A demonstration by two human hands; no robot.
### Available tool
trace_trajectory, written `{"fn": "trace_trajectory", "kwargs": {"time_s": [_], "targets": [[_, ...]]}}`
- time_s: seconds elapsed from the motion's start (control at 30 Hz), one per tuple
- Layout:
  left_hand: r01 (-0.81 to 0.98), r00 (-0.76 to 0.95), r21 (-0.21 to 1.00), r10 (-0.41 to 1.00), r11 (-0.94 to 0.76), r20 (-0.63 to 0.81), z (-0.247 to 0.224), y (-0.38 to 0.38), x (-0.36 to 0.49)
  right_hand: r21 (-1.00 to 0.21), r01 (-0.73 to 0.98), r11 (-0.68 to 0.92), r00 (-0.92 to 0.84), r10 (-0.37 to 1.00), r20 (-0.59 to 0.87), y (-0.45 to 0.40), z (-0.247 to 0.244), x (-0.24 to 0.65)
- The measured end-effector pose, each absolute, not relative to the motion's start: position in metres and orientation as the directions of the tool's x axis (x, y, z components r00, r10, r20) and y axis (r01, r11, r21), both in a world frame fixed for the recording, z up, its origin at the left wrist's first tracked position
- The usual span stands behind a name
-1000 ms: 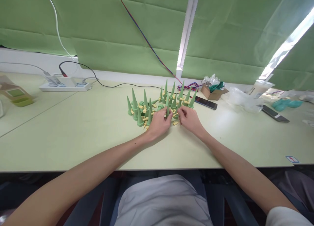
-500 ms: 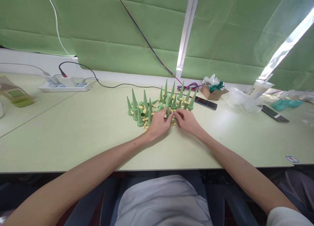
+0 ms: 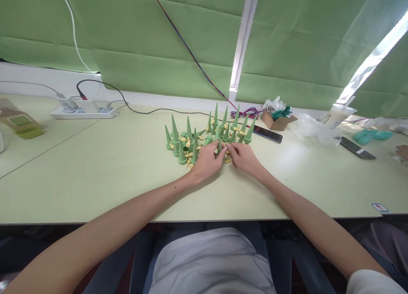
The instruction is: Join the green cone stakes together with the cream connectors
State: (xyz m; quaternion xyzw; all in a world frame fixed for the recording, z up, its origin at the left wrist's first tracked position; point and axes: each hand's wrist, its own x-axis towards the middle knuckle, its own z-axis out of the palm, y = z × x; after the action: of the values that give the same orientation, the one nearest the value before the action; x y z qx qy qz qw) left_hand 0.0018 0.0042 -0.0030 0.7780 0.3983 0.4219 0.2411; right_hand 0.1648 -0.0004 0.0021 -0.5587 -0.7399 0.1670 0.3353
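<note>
My left hand (image 3: 206, 159) is closed round a green plastic spike (image 3: 219, 146), held upright with its tip showing above the fingers. Close against it, my right hand (image 3: 243, 156) pinches at the spike's side; whatever is between its fingertips is too small and covered to make out. Under the right fingertips a small yellow plastic piece (image 3: 228, 161) lies on the table. Around both hands stand several more green spikes (image 3: 182, 154), most point up, some on their sides. Small yellow valve-like pieces (image 3: 188, 142) are scattered among them or attached to them.
Behind my right hand lie a phone (image 3: 267, 134) and a small cardboard box (image 3: 278, 121) with plastic wrap. Further right are a clear plastic bag (image 3: 318, 130) and a dark device (image 3: 357, 148). A power strip (image 3: 84, 113) sits back left. Another person's hand (image 3: 402, 151) shows far right.
Both hands stay together, with the held spike shifted very slightly right. The yellow piece below the right fingers shows differently. Another person's hand has appeared at the right edge.
</note>
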Motion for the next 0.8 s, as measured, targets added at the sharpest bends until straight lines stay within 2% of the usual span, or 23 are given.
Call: {"fn": "trace_trajectory", "kwargs": {"time_s": [0.1,0.33,0.63,0.8], "targets": [[0.408,0.312,0.723,0.83,-0.557,0.463,-0.0022,0.0047,0.0019,-0.619,0.714,0.328,-0.139,0.932,0.334,-0.0014,0.004,0.1643],[0.405,0.252,0.76,0.861,-0.508,0.441,-0.0002,0.0052,0.0005,-0.7,0.608,0.374,-0.178,0.924,0.339,-0.0035,0.0044,0.1657],[0.411,0.323,0.74,0.844,-0.533,0.428,-0.0015,0.0041,0.0004,-0.639,0.698,0.323,-0.163,0.941,0.297,-0.0002,0.0032,0.1666],[0.412,0.324,0.735,0.84,-0.539,0.434,-0.0006,0.0038,0.0005,-0.63,0.698,0.342,-0.159,0.931,0.329,-0.0001,0.0032,0.1662]]}}
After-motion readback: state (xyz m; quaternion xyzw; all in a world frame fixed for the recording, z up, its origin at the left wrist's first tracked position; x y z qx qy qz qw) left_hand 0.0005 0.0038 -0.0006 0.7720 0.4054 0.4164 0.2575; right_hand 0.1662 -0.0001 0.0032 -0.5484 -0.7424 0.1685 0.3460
